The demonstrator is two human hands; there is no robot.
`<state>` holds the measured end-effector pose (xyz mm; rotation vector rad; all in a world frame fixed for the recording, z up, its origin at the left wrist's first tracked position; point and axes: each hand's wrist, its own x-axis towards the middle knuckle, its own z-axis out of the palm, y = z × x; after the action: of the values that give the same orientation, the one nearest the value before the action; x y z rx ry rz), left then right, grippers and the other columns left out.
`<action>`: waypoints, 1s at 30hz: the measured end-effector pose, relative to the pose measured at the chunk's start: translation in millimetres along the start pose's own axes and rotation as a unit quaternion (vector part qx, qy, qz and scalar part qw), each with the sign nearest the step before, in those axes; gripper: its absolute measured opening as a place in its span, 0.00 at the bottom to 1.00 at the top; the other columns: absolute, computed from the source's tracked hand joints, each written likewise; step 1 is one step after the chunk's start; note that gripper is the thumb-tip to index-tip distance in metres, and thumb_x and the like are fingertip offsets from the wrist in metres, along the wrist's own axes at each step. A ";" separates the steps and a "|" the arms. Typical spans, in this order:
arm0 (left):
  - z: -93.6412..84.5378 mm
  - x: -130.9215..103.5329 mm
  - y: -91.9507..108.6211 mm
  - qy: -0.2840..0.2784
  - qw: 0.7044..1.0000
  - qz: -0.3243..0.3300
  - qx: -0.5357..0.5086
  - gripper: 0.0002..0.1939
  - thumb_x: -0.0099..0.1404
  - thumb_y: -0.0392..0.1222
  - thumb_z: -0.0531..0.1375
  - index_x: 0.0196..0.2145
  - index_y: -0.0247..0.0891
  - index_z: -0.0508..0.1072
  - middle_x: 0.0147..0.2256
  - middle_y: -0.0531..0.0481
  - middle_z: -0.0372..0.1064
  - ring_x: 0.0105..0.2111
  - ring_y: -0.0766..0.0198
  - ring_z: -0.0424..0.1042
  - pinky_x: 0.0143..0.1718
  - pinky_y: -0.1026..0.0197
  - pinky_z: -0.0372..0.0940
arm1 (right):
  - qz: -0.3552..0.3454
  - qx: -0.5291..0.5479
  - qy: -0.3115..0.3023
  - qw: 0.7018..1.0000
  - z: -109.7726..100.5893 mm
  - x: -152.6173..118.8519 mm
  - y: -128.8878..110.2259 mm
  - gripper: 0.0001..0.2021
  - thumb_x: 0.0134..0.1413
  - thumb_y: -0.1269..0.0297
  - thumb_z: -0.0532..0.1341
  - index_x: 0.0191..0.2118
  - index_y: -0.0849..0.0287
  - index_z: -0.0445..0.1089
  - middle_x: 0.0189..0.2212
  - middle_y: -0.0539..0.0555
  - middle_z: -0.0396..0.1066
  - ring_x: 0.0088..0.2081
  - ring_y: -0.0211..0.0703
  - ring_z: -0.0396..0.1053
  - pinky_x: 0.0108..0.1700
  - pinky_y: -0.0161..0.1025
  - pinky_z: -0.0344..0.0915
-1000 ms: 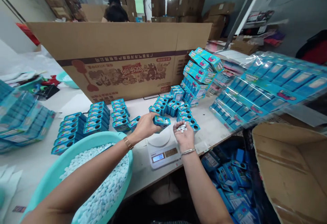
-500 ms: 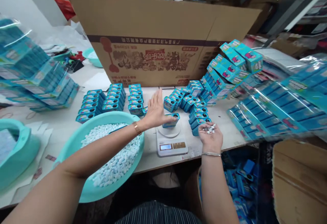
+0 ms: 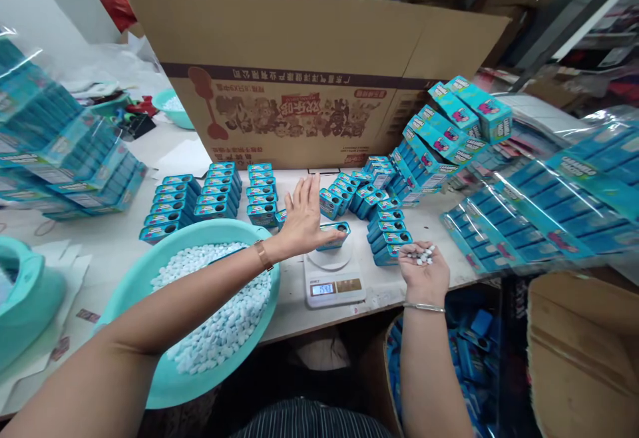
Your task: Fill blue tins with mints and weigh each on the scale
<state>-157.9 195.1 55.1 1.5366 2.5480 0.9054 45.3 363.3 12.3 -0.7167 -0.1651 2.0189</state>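
A small blue box (image 3: 335,241) with a round hole in its top stands on the white digital scale (image 3: 333,295), whose lit display shows digits. Over the box's left side reaches my left hand (image 3: 302,221), fingers spread upward, its thumb at the top edge near the hole. My right hand (image 3: 424,275) is palm up and cupped around several small white candies (image 3: 423,255), to the right of a row of blue boxes (image 3: 388,238). Beneath my left forearm sits a turquoise basin (image 3: 269,315) heaped with white candies (image 3: 224,331).
Rows of blue boxes (image 3: 217,192) line the table behind the basin. A large cardboard carton (image 3: 299,38) blocks the back. Display packs are stacked at left (image 3: 64,138) and right (image 3: 559,205). Below the right edge, a bin holds blue boxes (image 3: 479,351).
My right hand has shifted slightly right and down with the candies. My left hand stays by the box, and the scale's display digits have changed. The view has moved a little.
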 end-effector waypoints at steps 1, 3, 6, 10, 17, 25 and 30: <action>1.5 -0.1 0.0 -0.006 1.000 0.002 0.005 0.66 0.51 0.63 0.66 0.67 0.38 0.23 0.68 0.28 0.30 0.68 0.34 0.29 0.62 0.29 0.31 | -0.002 -0.005 -0.006 1.000 0.0 0.2 -0.3 0.11 0.58 0.74 0.49 0.25 0.58 0.57 0.18 0.42 0.58 0.16 0.28 0.59 0.22 0.29 0.62; 4.2 -0.4 0.7 -0.019 1.000 0.006 0.017 0.65 0.51 0.62 0.66 0.67 0.38 0.24 0.68 0.28 0.32 0.68 0.34 0.29 0.62 0.28 0.32 | -0.006 -0.016 -0.021 1.000 -0.2 0.9 -0.2 0.10 0.57 0.74 0.50 0.25 0.58 0.57 0.18 0.42 0.58 0.16 0.28 0.59 0.22 0.29 0.62; 8.8 -1.9 2.7 -0.045 0.998 0.007 0.040 0.64 0.50 0.57 0.68 0.67 0.37 0.28 0.67 0.29 0.36 0.68 0.35 0.32 0.62 0.28 0.33 | -0.003 -0.013 -0.018 1.000 -0.3 2.2 2.1 0.11 0.58 0.73 0.49 0.25 0.58 0.57 0.17 0.43 0.58 0.17 0.29 0.60 0.22 0.29 0.63; 19.3 -6.3 3.9 -0.093 0.993 0.005 0.077 0.56 0.51 0.52 0.69 0.66 0.35 0.41 0.64 0.29 0.49 0.66 0.36 0.42 0.62 0.28 0.37 | 0.008 -0.014 -0.026 1.000 0.3 3.7 13.9 0.10 0.58 0.72 0.50 0.25 0.58 0.58 0.18 0.44 0.61 0.19 0.30 0.63 0.24 0.30 0.66; 36.3 -6.8 -3.3 -0.160 0.984 -0.073 0.005 0.22 0.59 0.45 0.63 0.50 0.38 0.66 0.43 0.43 0.74 0.45 0.50 0.74 0.45 0.53 0.66 | 0.036 -0.029 0.044 0.998 7.6 -4.4 51.3 0.08 0.58 0.69 0.54 0.27 0.57 0.63 0.21 0.46 0.69 0.25 0.35 0.71 0.35 0.39 0.74; -2.2 3.6 40.4 -0.086 0.992 0.091 -0.014 0.18 0.56 0.32 0.58 0.45 0.42 0.73 0.43 0.48 0.69 0.41 0.58 0.73 0.43 0.60 0.67 | 0.062 -0.002 0.064 0.996 15.9 -4.8 77.0 0.10 0.60 0.68 0.53 0.28 0.58 0.64 0.20 0.48 0.71 0.25 0.37 0.72 0.31 0.37 0.73; 0.4 3.9 52.2 -0.133 0.984 0.120 0.023 0.19 0.56 0.32 0.56 0.44 0.45 0.75 0.40 0.50 0.67 0.38 0.60 0.73 0.38 0.61 0.67 | 0.057 -0.005 0.033 0.998 18.5 -0.6 88.8 0.08 0.57 0.71 0.56 0.27 0.58 0.64 0.20 0.46 0.70 0.23 0.35 0.71 0.27 0.33 0.72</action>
<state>-118.0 216.4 81.5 1.8666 2.2480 0.6106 -31.0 318.1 -7.0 -0.8142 -0.0964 2.1008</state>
